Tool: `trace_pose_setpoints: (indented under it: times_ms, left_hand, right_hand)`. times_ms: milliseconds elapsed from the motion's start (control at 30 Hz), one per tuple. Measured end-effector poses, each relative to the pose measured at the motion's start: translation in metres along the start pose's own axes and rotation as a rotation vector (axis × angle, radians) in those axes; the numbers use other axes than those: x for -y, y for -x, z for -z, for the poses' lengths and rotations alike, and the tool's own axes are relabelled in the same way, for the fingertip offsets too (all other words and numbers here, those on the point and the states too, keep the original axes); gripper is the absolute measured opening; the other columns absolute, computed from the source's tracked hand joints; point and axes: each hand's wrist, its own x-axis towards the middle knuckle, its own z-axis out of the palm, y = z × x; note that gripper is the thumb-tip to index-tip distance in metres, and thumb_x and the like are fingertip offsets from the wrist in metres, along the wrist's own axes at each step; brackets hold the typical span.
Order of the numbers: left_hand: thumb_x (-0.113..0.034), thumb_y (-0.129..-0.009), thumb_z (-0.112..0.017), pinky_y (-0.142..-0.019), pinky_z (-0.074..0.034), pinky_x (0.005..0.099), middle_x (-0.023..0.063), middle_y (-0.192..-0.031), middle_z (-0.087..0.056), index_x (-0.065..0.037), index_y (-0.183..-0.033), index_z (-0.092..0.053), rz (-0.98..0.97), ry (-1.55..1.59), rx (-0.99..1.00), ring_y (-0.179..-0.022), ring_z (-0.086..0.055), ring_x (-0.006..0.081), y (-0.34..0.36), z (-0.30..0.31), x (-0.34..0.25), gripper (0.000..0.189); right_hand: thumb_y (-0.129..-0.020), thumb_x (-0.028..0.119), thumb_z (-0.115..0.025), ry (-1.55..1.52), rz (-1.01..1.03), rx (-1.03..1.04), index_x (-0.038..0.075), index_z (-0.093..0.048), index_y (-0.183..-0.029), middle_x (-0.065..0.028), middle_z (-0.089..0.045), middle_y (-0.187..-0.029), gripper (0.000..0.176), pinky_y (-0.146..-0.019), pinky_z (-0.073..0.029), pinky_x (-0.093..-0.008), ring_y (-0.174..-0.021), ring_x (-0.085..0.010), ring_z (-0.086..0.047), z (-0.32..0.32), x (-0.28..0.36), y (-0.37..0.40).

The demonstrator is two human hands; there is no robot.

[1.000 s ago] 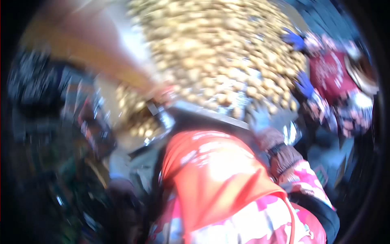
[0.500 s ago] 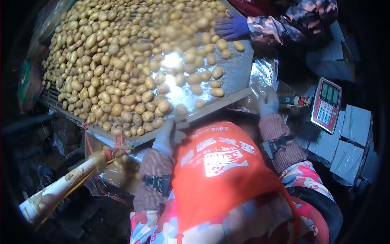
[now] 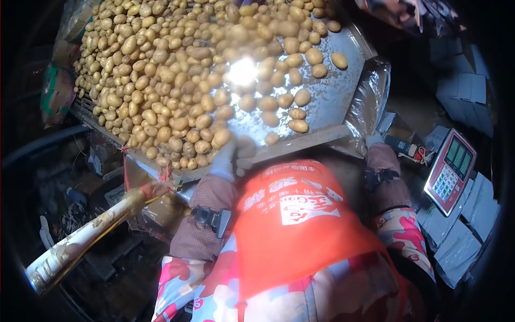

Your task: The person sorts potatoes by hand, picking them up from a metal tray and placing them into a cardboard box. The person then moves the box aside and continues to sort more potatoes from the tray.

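A large heap of potatoes [image 3: 161, 86] covers most of a metal sorting table [image 3: 335, 91], with a few loose ones near its right corner. My left hand [image 3: 230, 158], in a pale glove, rests at the table's near rim beside the potatoes; its fingers look apart, though blurred. A clear plastic bag [image 3: 370, 99] hangs at the table's right corner. My right hand [image 3: 374, 140] is at the lower end of this bag, its fingers hidden. Glare washes out part of the tabletop.
A red digital scale [image 3: 450, 172] stands at the right, above wrapped white boxes [image 3: 456, 252]. More boxes [image 3: 464, 96] lie beyond. A tape-wrapped pole [image 3: 86, 236] juts out at lower left. A co-worker's camouflage sleeve [image 3: 407, 13] and purple glove [image 3: 249, 2] show at the top.
The view has shifted, so the table sits higher. My right hand has moved down and outward beside the bag, which now stands out more. The co-worker's purple-gloved hand has moved left across the potatoes.
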Motion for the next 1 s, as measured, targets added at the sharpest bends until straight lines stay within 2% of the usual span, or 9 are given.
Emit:
trace_pose_setpoints:
  times_ms: [167,300,400,600,667,767,833,933,1000]
  left_hand:
    - [-0.050,-0.104,-0.043,-0.043,-0.037,0.0232,0.0106,-0.098,-0.074,-0.005,-0.119,-0.063,0.027,-0.054,-0.002,-0.056,-0.058,0.0127,-0.001,0.001,-0.008,0.051]
    - [-0.054,-0.104,-0.043,-0.043,-0.039,0.0240,0.0102,-0.099,-0.075,-0.005,-0.120,-0.064,0.036,-0.045,0.013,-0.057,-0.060,0.0135,-0.003,0.003,-0.011,0.056]
    - [-0.055,-0.103,-0.043,-0.043,-0.040,0.0245,0.0102,-0.099,-0.075,-0.005,-0.121,-0.065,0.061,-0.048,0.009,-0.057,-0.062,0.0143,-0.007,0.007,-0.009,0.057]
    - [-0.051,-0.103,-0.050,-0.056,-0.051,0.0306,0.0129,-0.102,-0.076,-0.004,-0.123,-0.065,0.046,0.076,0.031,-0.069,-0.068,0.0202,-0.004,0.008,-0.009,0.053]
    - [-0.049,-0.103,-0.054,-0.070,-0.059,0.0355,0.0141,-0.108,-0.075,-0.004,-0.125,-0.065,0.033,0.250,0.012,-0.083,-0.072,0.0244,-0.002,0.005,-0.004,0.051]
    - [-0.048,-0.102,-0.059,-0.100,-0.054,0.0445,0.0151,-0.121,-0.071,-0.004,-0.129,-0.063,-0.015,0.757,0.495,-0.113,-0.068,0.0284,0.000,-0.007,-0.009,0.051]
    - [-0.040,-0.101,-0.058,-0.105,-0.049,0.0455,0.0136,-0.128,-0.067,-0.005,-0.132,-0.061,-0.367,0.309,0.379,-0.121,-0.063,0.0269,0.000,-0.019,-0.009,0.047]
    - [-0.029,-0.100,-0.058,-0.114,-0.042,0.0471,0.0113,-0.139,-0.061,-0.005,-0.136,-0.058,-0.832,-0.429,0.117,-0.134,-0.054,0.0246,-0.012,-0.036,-0.024,0.043]
    - [-0.023,-0.102,-0.060,-0.114,-0.039,0.0431,0.0053,-0.133,-0.065,-0.008,-0.135,-0.057,-1.066,-0.510,-0.005,-0.125,-0.060,0.0202,-0.016,-0.037,0.003,0.036]
  right_hand:
    - [-0.097,0.018,-0.062,0.098,0.315,-0.166,0.005,-0.054,-0.144,-0.0179,-0.058,-0.141,0.050,-0.114,-0.043,-0.0410,-0.134,-0.0315,-0.054,0.000,0.023,-0.054]
    - [-0.093,0.021,-0.064,-0.274,0.685,-0.398,0.009,-0.055,-0.145,-0.0181,-0.057,-0.142,0.053,-0.114,-0.041,-0.0431,-0.135,-0.0333,-0.052,0.060,0.197,-0.126]
    - [-0.092,0.021,-0.065,-0.279,0.814,-0.488,0.013,-0.055,-0.144,-0.0183,-0.057,-0.142,0.054,-0.111,-0.044,-0.0448,-0.133,-0.0355,-0.054,0.024,0.292,-0.186]
    - [-0.089,0.023,-0.069,0.200,0.620,0.066,0.016,-0.062,-0.136,-0.0165,-0.062,-0.137,0.048,-0.091,-0.056,-0.0460,-0.119,-0.0369,-0.063,0.080,0.352,-0.140]
    - [-0.088,0.024,-0.070,-0.092,0.677,0.173,0.015,-0.064,-0.133,-0.0167,-0.065,-0.132,0.047,-0.090,-0.056,-0.0462,-0.115,-0.0370,-0.065,0.086,0.341,-0.125]
    - [-0.087,0.025,-0.070,-0.792,0.537,0.578,0.012,-0.066,-0.130,-0.0185,-0.069,-0.123,0.044,-0.095,-0.053,-0.0485,-0.111,-0.0402,-0.065,0.153,0.338,-0.078]
    - [-0.087,0.025,-0.070,-0.812,0.587,0.705,0.011,-0.067,-0.127,-0.0182,-0.069,-0.122,0.043,-0.098,-0.051,-0.0497,-0.112,-0.0414,-0.064,0.158,0.362,-0.049]
    - [-0.083,0.024,-0.070,-0.389,1.247,0.117,0.012,-0.068,-0.120,-0.0157,-0.067,-0.122,0.039,-0.097,-0.050,-0.0481,-0.116,-0.0389,-0.061,0.102,0.405,-0.075]
    - [-0.080,0.023,-0.069,-0.168,1.260,-0.319,0.015,-0.069,-0.114,-0.0145,-0.067,-0.116,0.034,-0.092,-0.051,-0.0464,-0.114,-0.0363,-0.062,0.078,0.439,-0.113]
